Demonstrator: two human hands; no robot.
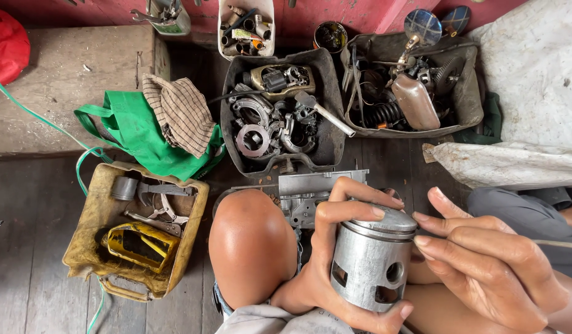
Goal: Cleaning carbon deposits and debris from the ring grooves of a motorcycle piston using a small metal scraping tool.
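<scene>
My left hand (335, 247) is wrapped around a grey metal piston (369, 263), with the thumb under its skirt and the fingers over its crown. The piston is held upright above my lap, its side holes facing me. My right hand (484, 260) is next to it on the right, fingers stretched and together, fingertips touching the piston's top edge. My bare knee (252, 244) is just left of the piston. A grey metal engine part (304, 195) lies on the floor behind my left hand, partly hidden.
A dark tray (332, 148) of engine parts and a second tray (468, 102) with a spring and mirrors lie ahead. A yellow container (91, 247) with pliers lies at left, near a green bag (137, 133) and checked cloth (181, 111). A white sack (533, 80) is at right.
</scene>
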